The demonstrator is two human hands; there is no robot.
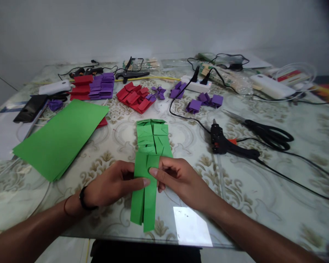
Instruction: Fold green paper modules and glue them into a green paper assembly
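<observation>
Between my two hands is a folded strip of green paper (146, 197), its long flaps meeting along a middle slit that gapes toward the lower end. My left hand (116, 182) grips its left edge, thumb laid across the front. From the right, my right hand (178, 179) pinches it, thumb on top and fingers behind. Just beyond lie several folded green paper pieces (152, 137) side by side; the held strip covers their near end. A stack of green paper sheets (64, 138) rests to the left of my left hand.
A black glue gun (224, 142) and black-handled scissors (265, 131) lie right, with cords trailing. Red folded pieces (134, 98) and purple ones (102, 87) sit farther back, near a white power strip (196, 84). A black phone (31, 108) lies far left.
</observation>
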